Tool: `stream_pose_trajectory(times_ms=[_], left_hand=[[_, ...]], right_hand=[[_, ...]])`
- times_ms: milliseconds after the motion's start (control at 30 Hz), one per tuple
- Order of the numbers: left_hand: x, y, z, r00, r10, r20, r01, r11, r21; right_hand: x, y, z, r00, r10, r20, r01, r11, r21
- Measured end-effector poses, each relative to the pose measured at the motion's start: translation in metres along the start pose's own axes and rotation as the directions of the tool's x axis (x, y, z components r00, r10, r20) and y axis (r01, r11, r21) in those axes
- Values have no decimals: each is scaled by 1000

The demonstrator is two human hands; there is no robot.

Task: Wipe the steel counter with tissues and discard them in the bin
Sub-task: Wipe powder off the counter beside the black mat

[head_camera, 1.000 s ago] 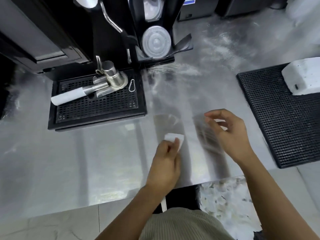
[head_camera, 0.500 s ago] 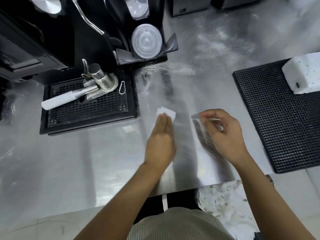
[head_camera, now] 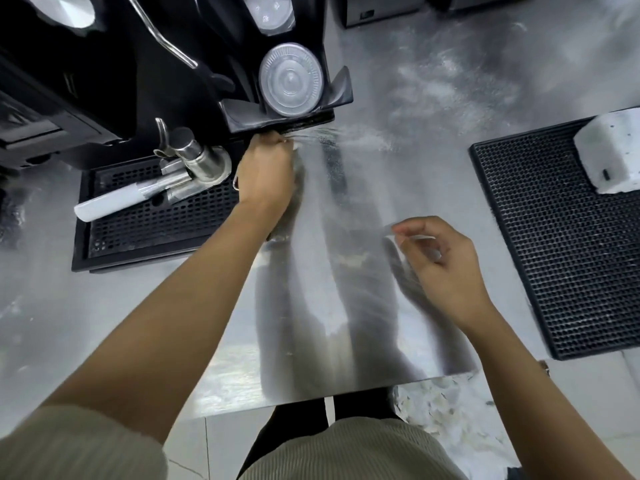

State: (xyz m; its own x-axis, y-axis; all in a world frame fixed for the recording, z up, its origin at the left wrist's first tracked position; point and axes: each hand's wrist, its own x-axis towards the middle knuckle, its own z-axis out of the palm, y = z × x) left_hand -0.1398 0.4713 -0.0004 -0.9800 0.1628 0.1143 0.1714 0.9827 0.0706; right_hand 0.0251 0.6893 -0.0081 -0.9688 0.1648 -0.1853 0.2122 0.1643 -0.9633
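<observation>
My left hand [head_camera: 266, 174] reaches far forward on the steel counter [head_camera: 346, 306], fingers curled against the foot of the black lid holder [head_camera: 294, 112]. The white tissue is almost wholly hidden under that hand; only a pale edge [head_camera: 290, 144] shows at the fingertips. My right hand [head_camera: 440, 268] hovers just above the counter nearer to me, on the right, with fingers loosely curled and thumb close to the index finger. A pale sliver shows between them; I cannot tell whether it is a tissue. White powdery smears [head_camera: 426, 81] cover the counter behind and right of the lid holder.
A black drip tray [head_camera: 156, 220] holding a steel portafilter [head_camera: 194, 164] sits left of my left hand. At the right lies a black rubber mat [head_camera: 561, 244] with a white block [head_camera: 613, 150] on it. Below the counter's front edge is a heap of crumpled white paper [head_camera: 446, 407].
My left hand has slid the tissue away from me, from mid-counter to the base of the lid holder, and has curled up. My right hand has stayed in about the same place.
</observation>
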Motion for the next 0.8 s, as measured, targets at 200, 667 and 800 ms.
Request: stream_pose_trajectory(times_ms=[200,667,800], left_hand=[[-12,33,6,979,-71,190,40,987,158],[-4,9,-3,985,-164,-55,145,958,-249],[1,25,14,974,-184,134,189,982,-25]], right_hand=[[-1,0,11,998,-44,38,44,999,9],[50,7,-41,935,-354,17,332,858,-391],[76,29,-78,900,-435,25,371,735,-568]])
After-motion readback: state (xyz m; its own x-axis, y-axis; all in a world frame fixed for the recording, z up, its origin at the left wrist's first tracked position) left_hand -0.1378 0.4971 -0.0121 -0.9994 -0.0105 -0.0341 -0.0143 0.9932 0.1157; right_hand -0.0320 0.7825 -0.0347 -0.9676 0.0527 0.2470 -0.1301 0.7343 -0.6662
